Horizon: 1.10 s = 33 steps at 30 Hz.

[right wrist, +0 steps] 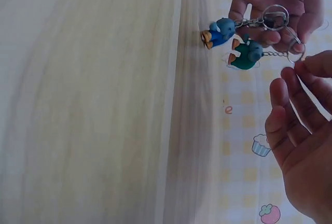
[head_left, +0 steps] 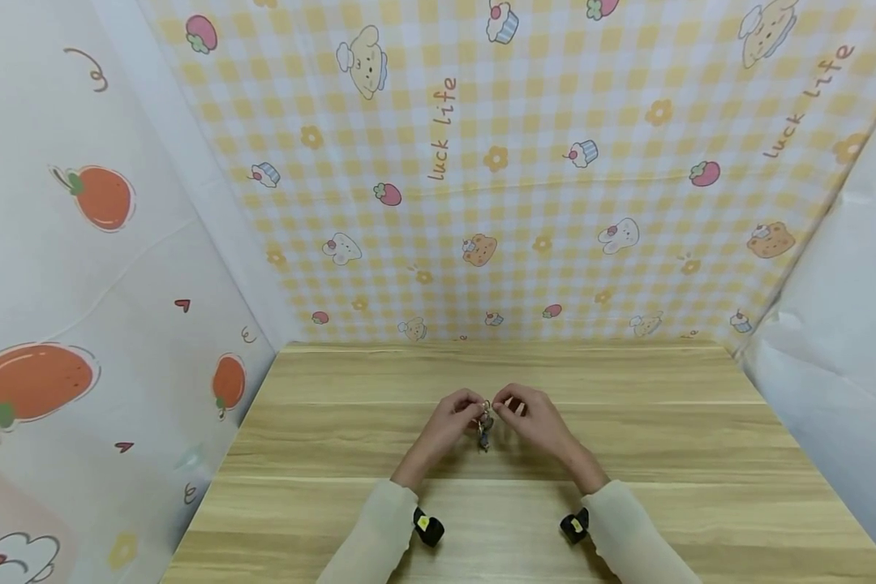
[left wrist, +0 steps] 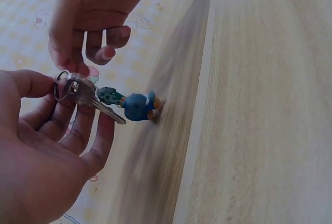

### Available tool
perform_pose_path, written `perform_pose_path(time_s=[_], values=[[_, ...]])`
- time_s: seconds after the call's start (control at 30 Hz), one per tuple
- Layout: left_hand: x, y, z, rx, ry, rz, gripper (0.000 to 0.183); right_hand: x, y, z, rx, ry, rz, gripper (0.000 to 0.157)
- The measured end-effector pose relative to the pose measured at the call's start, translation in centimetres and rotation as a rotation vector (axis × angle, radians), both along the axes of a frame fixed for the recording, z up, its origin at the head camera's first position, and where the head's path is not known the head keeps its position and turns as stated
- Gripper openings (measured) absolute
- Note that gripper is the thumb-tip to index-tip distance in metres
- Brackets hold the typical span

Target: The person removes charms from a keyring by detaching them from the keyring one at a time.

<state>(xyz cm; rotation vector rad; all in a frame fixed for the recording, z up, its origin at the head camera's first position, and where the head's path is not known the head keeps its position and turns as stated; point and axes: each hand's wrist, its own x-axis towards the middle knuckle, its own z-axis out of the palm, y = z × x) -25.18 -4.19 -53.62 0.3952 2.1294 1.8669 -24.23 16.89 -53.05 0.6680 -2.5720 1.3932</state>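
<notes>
Thumb and finger of my left hand pinch a metal key ring. A silver key and two small figurine charms hang from the joined rings. One is a figure in blue, the other a figure in green on a short chain. My right hand pinches a smaller ring with thumb and forefinger, its other fingers loosely bent. Both hands are close together above the table, the bunch dangling between them. Where the rings link is partly covered by the fingertips.
A wood-grain table lies under the hands. Behind it stands a yellow checked cloth backdrop, with a printed white sheet on the left and a plain white one on the right. Black wrist cameras sit by both sleeves.
</notes>
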Motion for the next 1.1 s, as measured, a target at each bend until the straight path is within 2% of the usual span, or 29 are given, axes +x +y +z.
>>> perform_pose_path(time_s=[0.13,0.2,0.33,0.53,0.83,1.1], values=[[0.09,-0.11,0.15,0.006,0.004,-0.050,0.024,-0.20,-0.33,-0.27,-0.015,0.083,0.022,0.016],[0.10,-0.18,0.19,-0.003,0.006,-0.066,0.024,-0.29,-0.40,-0.39,-0.009,0.110,0.022,0.015],[0.24,-0.25,0.21,-0.019,-0.001,-0.072,0.021,-0.34,-0.46,-0.51,0.002,0.116,0.002,0.009],[0.41,-0.02,0.19,-0.067,0.032,-0.076,0.022,-0.25,-0.55,-0.64,0.009,0.123,-0.036,0.014],[0.49,0.54,-0.02,-0.143,0.089,-0.003,0.018,-0.06,-0.75,-0.31,0.023,0.115,-0.089,0.014],[0.72,0.51,0.06,-0.069,0.129,0.028,0.016,-0.06,-0.57,-0.04,0.054,0.134,-0.138,0.014]])
